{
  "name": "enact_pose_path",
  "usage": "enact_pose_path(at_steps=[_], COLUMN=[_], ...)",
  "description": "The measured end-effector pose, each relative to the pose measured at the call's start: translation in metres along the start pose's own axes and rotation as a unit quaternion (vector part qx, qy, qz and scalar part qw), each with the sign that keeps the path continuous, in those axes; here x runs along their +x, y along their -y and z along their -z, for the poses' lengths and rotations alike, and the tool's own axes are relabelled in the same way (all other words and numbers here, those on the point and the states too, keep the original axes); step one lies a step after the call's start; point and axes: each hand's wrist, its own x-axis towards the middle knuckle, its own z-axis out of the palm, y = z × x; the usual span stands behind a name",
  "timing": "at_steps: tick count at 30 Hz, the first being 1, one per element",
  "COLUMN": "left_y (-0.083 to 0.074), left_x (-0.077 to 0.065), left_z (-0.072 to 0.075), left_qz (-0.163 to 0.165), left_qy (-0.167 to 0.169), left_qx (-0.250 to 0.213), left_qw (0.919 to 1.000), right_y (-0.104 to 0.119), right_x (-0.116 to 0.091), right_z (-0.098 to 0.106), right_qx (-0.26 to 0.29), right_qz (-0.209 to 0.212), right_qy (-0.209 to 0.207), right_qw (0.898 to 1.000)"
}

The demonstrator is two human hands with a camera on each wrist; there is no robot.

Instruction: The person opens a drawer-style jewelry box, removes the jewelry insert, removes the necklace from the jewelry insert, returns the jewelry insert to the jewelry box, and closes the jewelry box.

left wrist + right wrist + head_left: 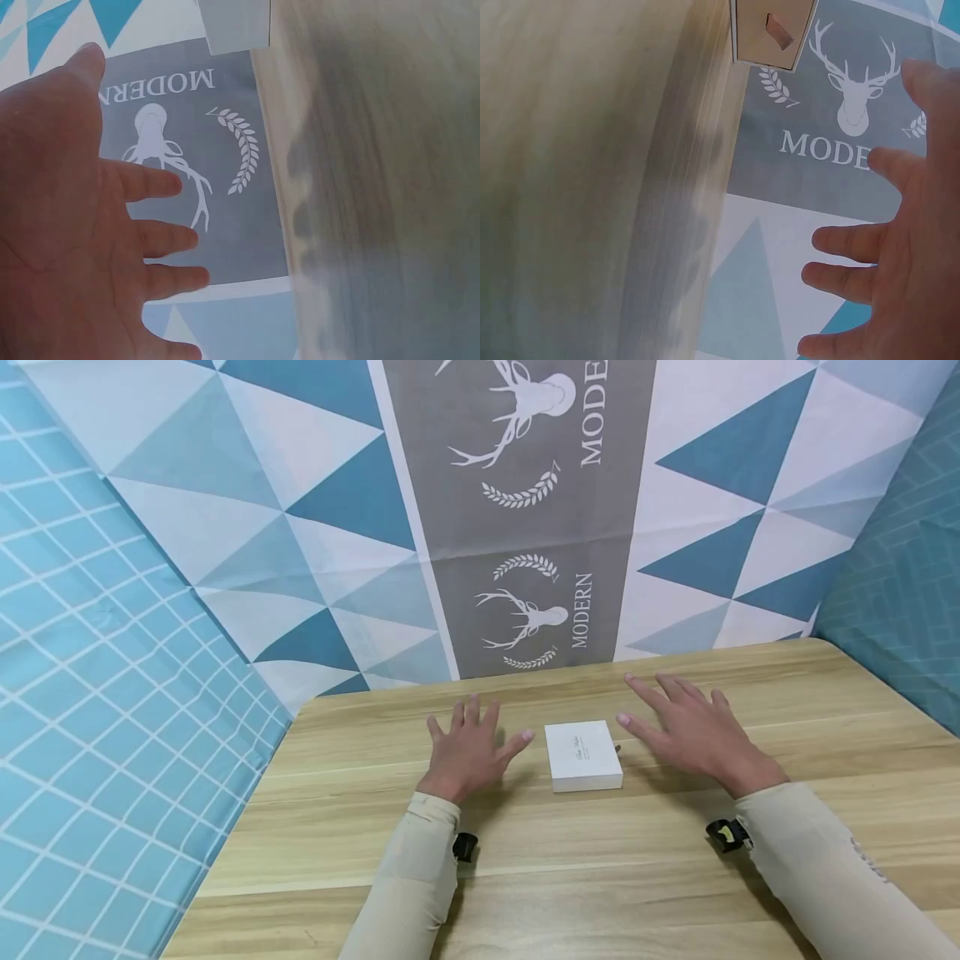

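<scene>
A small white box [581, 752] with dark script on its lid lies on the wooden table between the two hands. My left hand [468, 752] hovers to the left of it, fingers spread and thumb toward the box, not touching. To the right, my right hand [690, 727] is also spread in the air, apart from the box. In the right wrist view the box's side [772, 34] is tan with a white edge, and a small brown tab [778, 31] sticks out of it. The left wrist view catches only a plain pale end of the box [236, 26].
The wooden table [315, 827] has rounded far corners. Behind it hangs a patterned cloth [532, 527] with deer heads and triangles. A blue gridded cloth [112, 693] rises at the left, and a teal cloth [900, 585] at the right.
</scene>
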Motion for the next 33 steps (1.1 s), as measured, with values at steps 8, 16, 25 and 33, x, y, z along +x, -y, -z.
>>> enact_pose_path(at_steps=[8, 16, 25, 33], left_y=[-0.0009, -0.0037, -0.0026, -0.0047], left_x=[0.0015, -0.0001, 0.001, 0.0002], left_z=[-0.0011, 0.0001, -0.0034, -0.0067], left_qz=[-0.004, -0.014, -0.025, -0.029], left_qy=[-0.016, -0.015, -0.02, -0.021], left_qx=[-0.006, -0.001, -0.009, -0.015], left_qw=[0.9998, 0.9998, 0.9994, 0.9992], right_y=[-0.0006, 0.0, 0.0002, -0.0007], right_x=[0.0001, -0.0007, 0.0001, 0.0001], right_z=[-0.0004, -0.0013, -0.0017, -0.0009], right_qx=[0.0, 0.002, 0.008, 0.006], right_qz=[0.0, 0.002, 0.004, 0.012], right_qy=[0.0, 0.002, -0.005, -0.002], right_qw=[1.0, 1.0, 1.0, 1.0])
